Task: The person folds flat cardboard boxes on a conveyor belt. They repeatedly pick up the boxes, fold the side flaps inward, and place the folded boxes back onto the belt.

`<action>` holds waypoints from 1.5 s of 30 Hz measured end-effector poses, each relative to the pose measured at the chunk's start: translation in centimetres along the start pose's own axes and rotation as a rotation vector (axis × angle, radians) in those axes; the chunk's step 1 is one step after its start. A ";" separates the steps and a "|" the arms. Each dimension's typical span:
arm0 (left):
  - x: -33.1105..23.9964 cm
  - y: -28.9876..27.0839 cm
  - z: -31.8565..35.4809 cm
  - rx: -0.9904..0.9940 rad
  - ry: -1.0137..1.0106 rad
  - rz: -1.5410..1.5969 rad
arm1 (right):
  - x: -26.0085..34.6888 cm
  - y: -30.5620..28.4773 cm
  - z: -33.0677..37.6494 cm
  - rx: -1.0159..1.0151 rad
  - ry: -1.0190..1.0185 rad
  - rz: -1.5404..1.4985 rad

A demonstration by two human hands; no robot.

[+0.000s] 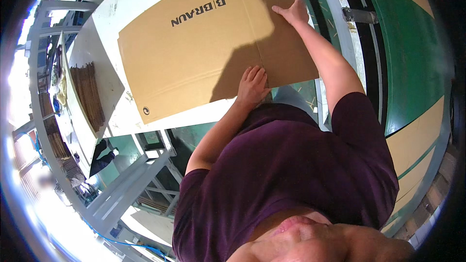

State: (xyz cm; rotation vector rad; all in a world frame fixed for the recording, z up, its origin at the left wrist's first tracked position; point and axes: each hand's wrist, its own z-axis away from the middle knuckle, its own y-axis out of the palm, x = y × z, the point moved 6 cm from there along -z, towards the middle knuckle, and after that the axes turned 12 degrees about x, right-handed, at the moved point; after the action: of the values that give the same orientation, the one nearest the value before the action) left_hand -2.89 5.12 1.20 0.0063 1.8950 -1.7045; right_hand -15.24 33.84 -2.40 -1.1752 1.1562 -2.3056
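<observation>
A large, flat, brown cardboard sheet (184, 58) lies across a white, smooth-topped desk (111, 22), its right part reaching past the desk's right side. Dark printed lettering (199, 12) stands upside down on its upper face, and a small round dark mark (146, 110) sits at the near left corner. A crease runs from the far edge toward the near one, and a shadow covers much of the right part.

The bare left hand (253, 85) rests at the near edge, beside the end of the crease. Its fingers lie close together on the cardboard, with the thumb apart near the edge; whether this grip pinches the sheet, I cannot tell. The bare right hand (293, 13) is at the right edge, thumb extended over the upper face. Its other fingers are partly hidden, so I cannot tell whether that grip closes underneath.

The person wears a dark purple short-sleeved shirt (281, 165). Rightward stretches a green flat surface (412, 63) bearing brown sheets (420, 153); leftward stands a brown cardboard stack (87, 94).
</observation>
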 end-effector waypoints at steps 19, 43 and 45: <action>-1.1 -0.5 -0.5 0.005 0.256 -0.099 | 3.9 6.2 21.3 0.591 -1.024 0.644; -1.2 2.3 0.5 0.016 0.135 -0.180 | -54.8 -5.9 50.2 -1.704 -0.154 -2.142; -1.5 3.3 -0.6 0.025 0.151 -0.204 | -58.4 -4.9 51.0 -1.864 0.068 -2.118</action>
State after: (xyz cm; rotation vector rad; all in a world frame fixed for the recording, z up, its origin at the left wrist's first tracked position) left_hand -0.64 6.84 -1.14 -0.0519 2.0428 -1.9111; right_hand 61.17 43.94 -12.54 0.9365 -0.6077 -0.0254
